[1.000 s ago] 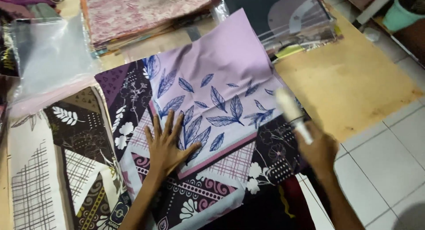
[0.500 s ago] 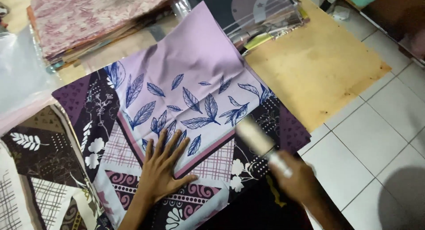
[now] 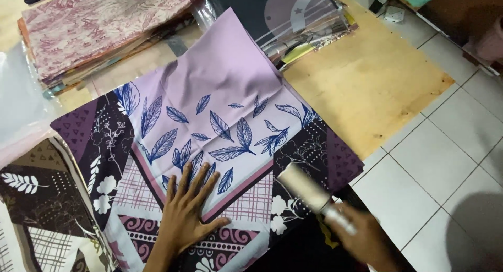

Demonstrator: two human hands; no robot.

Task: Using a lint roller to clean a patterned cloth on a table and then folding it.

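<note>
A lilac scarf (image 3: 220, 88) printed with dark blue leaves and a purple patterned border lies spread flat on a plywood board (image 3: 367, 83). My left hand (image 3: 186, 214) rests palm down on the scarf's near edge, fingers spread. My right hand (image 3: 367, 238), blurred with motion, grips the handle of a white lint roller (image 3: 306, 188), whose roll lies over the scarf's dark floral corner at the lower right.
A stack of folded pink patterned fabric (image 3: 94, 25) sits at the upper left. Bagged dark fabrics (image 3: 293, 15) lie at the top. Brown and white patterned cloth (image 3: 36, 198) lies at the left. White tiled floor (image 3: 445, 162) is on the right.
The right hand has brought the lint roller down and left onto the scarf's lower right corner. The left hand stays flat on the scarf. The view has shifted.
</note>
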